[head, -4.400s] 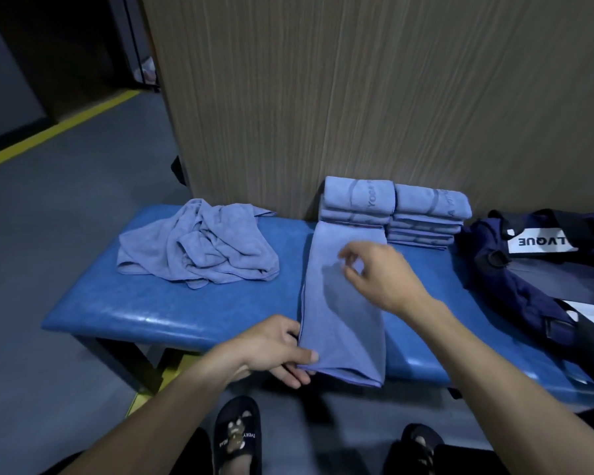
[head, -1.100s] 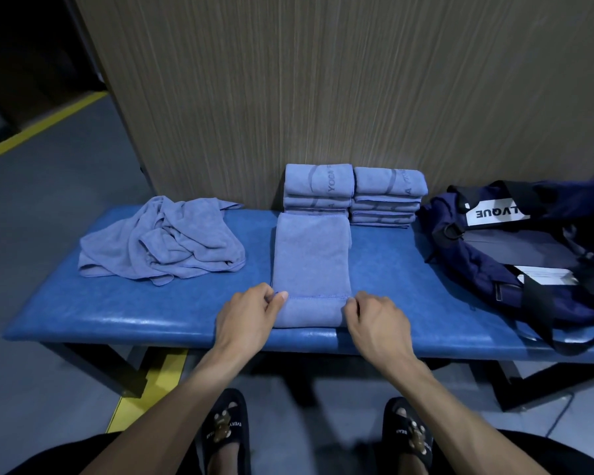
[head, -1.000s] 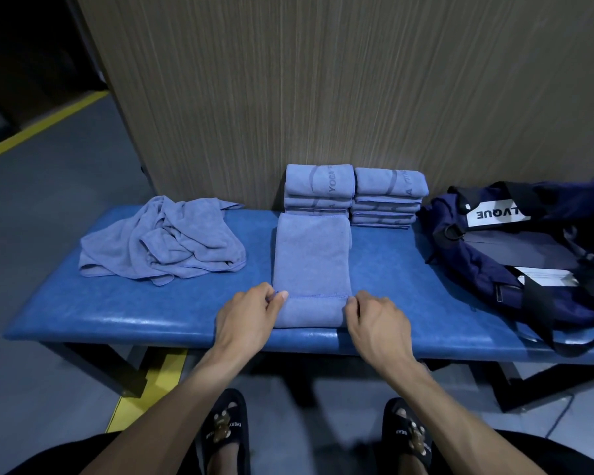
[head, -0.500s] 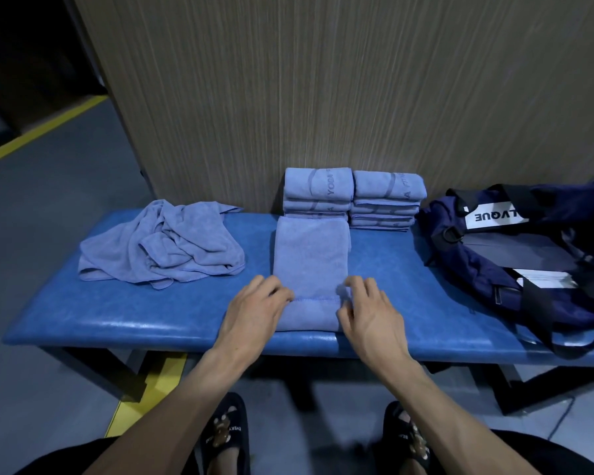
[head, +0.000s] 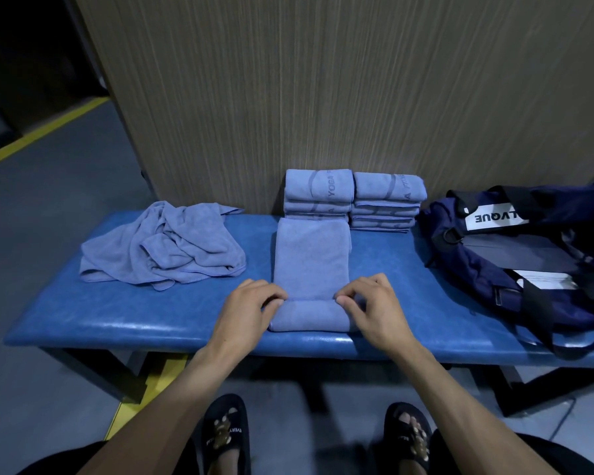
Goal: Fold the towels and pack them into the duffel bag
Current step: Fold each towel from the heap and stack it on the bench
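Note:
A long, narrow folded blue towel [head: 311, 258] lies on the blue bench [head: 117, 317], its near end turned up into a short fold. My left hand [head: 249, 311] grips the left end of that fold and my right hand [head: 371, 308] pinches its right end. Two stacks of folded towels [head: 352, 200] stand against the wooden wall behind it. A crumpled heap of unfolded towels [head: 162, 246] lies on the bench at the left. The navy duffel bag [head: 515, 255] sits open at the right end of the bench.
A wood-grain wall [head: 323, 97] rises directly behind the bench. Grey floor with a yellow line [head: 42, 135] extends to the left. My feet in black slippers [head: 225, 437] are below the bench's front edge, near its dark metal legs.
Both hands have moved inward and forward onto the towel's near fold, fingers now curled over its two ends. The fold has rolled a little farther away from me.

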The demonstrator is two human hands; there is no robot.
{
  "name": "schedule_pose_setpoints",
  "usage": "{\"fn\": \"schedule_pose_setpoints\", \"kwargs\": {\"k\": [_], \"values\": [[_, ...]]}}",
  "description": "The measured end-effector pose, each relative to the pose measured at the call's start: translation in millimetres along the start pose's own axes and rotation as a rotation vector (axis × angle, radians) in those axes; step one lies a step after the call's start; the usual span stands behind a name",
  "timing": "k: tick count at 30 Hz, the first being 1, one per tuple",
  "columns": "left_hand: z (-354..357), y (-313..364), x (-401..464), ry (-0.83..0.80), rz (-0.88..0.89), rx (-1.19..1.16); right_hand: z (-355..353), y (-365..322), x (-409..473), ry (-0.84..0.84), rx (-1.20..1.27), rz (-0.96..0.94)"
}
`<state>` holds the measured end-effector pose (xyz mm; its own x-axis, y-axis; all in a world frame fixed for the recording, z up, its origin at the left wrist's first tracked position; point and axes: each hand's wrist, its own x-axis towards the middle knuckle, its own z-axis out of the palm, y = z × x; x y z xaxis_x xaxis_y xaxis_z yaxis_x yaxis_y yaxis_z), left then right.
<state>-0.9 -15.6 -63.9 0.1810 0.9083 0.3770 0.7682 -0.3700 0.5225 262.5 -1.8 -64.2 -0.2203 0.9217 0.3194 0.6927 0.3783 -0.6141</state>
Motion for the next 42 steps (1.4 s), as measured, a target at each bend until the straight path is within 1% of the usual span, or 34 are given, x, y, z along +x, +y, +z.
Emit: {"fn": "schedule_pose_setpoints", "kwargs": {"k": [3,4,6,8,10,14,17,19,22,24,26,29,32,35,37,39,42], "values": [[-1.6,-3.3,2.6,0.001,-0.109,-0.107,0.1,-0.1,1.7,-0.023,0.14,0.122],[-1.5,-3.3,2.9,-0.001,-0.106,-0.105,0.6,-0.4,2.0,-0.028,0.163,0.143],[-1.4,-1.3,1.7,-0.005,-0.019,-0.047,1.0,-0.8,2.1,-0.032,0.15,0.118],[-2.4,-0.8,0.2,0.006,0.104,0.015,1.3,0.0,1.3,-0.005,0.047,0.011],[-4.0,-5.4,-0.5,-0.011,0.179,0.073,1.6,-2.6,0.4,0.019,-0.077,-0.092],[-15.8,-12.0,-9.9,-0.152,0.213,0.098,-0.2,-9.9,-0.5,-0.007,-0.338,-0.229],[-21.8,-16.0,-21.6,-0.263,0.238,0.123,-6.9,-8.4,-4.4,-0.073,-0.42,-0.284],[-19.4,-18.0,-26.0,-0.273,0.243,0.154,-13.2,-7.3,-8.2,-0.155,-0.417,-0.268],[-9.9,-15.7,-26.4,-0.187,0.225,0.181,-18.4,-8.1,-14.4,-0.257,-0.42,-0.249],[-5.5,-12.2,-24.9,-0.116,0.232,0.202,-16.9,-8.8,-17.8,-0.252,-0.425,-0.257],[-4.8,-10.2,-22.3,-0.091,0.227,0.192,-16.1,-9.5,-19.8,-0.203,-0.416,-0.281],[-12.1,-7.2,-18.8,-0.15,0.173,0.061,-17.7,-13.6,-21.3,-0.168,-0.418,-0.296],[-21.7,-5.1,-19.5,-0.252,0.166,-0.034,-18.1,-19.4,-25.2,-0.2,-0.37,-0.301],[-29.3,-6.5,-25.9,-0.3,0.175,-0.09,-19.5,-20.6,-31.4,-0.223,-0.304,-0.295],[-30.6,-6.8,-32.5,-0.303,0.183,-0.074,-21.6,-19.6,-34.5,-0.227,-0.257,-0.266],[-27.3,-4.8,-39.0,-0.28,0.218,0.0,-23.6,-18.9,-36.2,-0.23,-0.226,-0.241],[-17.5,0.7,-44.5,-0.171,0.243,0.073,-25.5,-19.7,-37.2,-0.249,-0.195,-0.226]]}}
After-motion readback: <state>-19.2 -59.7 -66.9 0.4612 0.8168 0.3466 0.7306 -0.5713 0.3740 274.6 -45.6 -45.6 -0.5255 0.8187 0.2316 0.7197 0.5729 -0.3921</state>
